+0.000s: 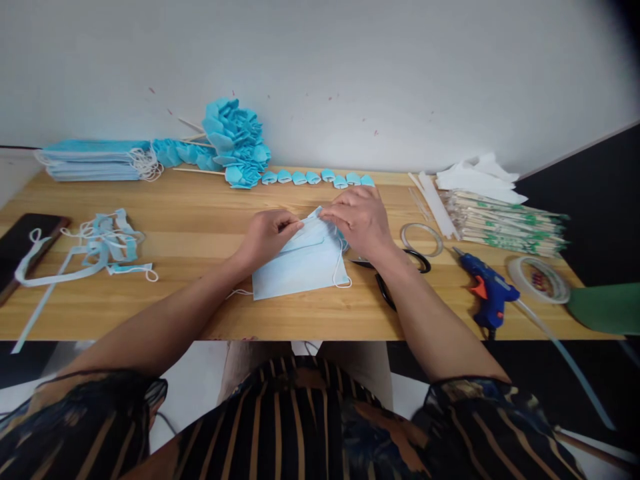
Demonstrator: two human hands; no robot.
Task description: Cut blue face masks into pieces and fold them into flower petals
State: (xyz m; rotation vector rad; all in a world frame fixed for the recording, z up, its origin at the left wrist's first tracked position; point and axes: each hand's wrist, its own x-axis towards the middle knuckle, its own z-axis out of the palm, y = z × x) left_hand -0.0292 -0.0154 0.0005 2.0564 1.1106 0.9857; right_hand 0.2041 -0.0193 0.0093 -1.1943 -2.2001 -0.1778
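A light blue face mask (pixel 300 267) lies flat on the wooden table (pixel 200 220) in front of me. My left hand (pixel 267 233) is closed, pinching the mask's upper edge near its middle. My right hand (pixel 360 217) rests on the mask's top right corner, fingers curled and pressing the fold there. A white ear loop (pixel 344 270) shows at the mask's right side. Black scissors (pixel 400 273) lie just right of the mask, partly under my right forearm.
A stack of masks (pixel 95 160) and blue folded flowers (pixel 235 143) stand at the back left. Small folded pieces (pixel 320 177) line the back edge. Cut strips (pixel 95 243), a phone (pixel 25 243), tape rolls (pixel 423 237), a glue gun (pixel 487 290) and packed chopsticks (pixel 505 223) surround.
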